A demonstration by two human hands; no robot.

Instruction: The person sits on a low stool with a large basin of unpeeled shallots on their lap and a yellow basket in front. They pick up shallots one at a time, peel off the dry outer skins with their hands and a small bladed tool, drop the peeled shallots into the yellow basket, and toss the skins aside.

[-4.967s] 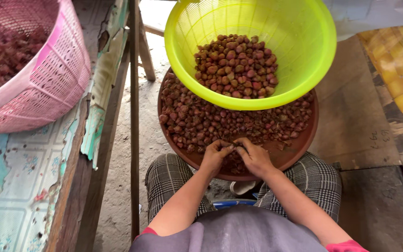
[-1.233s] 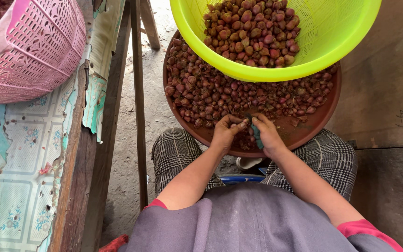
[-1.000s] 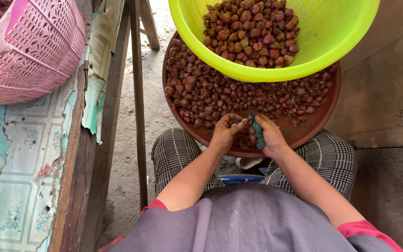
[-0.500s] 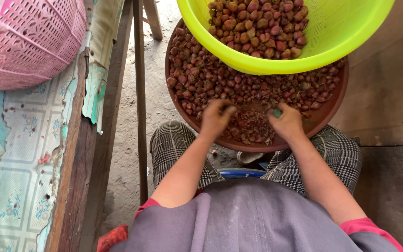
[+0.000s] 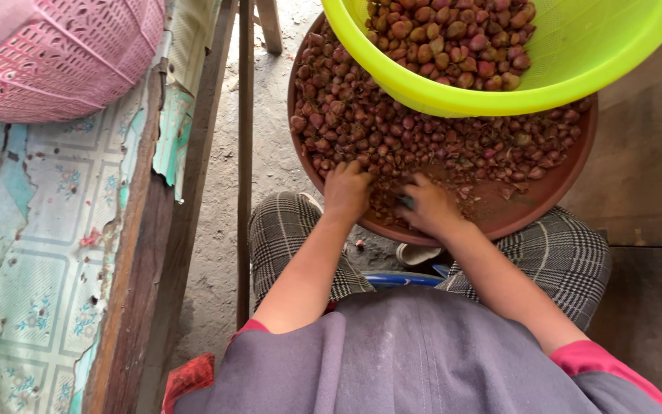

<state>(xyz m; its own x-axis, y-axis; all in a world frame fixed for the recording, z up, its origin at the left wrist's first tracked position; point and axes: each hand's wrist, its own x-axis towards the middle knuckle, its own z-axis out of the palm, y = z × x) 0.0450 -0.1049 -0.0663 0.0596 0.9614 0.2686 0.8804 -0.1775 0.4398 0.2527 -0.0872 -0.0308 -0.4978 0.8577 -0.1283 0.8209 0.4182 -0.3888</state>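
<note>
At nine to seven o'clock lies a worn table (image 5: 32, 253) covered in a faded, peeling patterned sheet, edged by a dark wooden plank (image 5: 143, 268). At eleven o'clock a pink slotted basket (image 5: 63, 54) sits on it. At one o'clock a bright yellow-green basin (image 5: 576, 54) holds cleaner reddish shallots (image 5: 453, 34) and overlaps the far side of a round brown tray (image 5: 530, 207). The tray rests across the person's checked trouser knees (image 5: 568, 253) and carries a heap of small red-brown shallots with loose skins (image 5: 392, 130), filling its left and middle; the bare part is at its four o'clock side. A blue stool rim (image 5: 404, 280) shows between the knees.

The left hand (image 5: 346, 192) lies palm down at the heap's near edge, fingers curled into the shallots; whether it has hold of one I cannot tell. The right hand (image 5: 430, 207), just beside it at three o'clock, is closed round a small dark tool (image 5: 406, 202), only its end showing.
</note>
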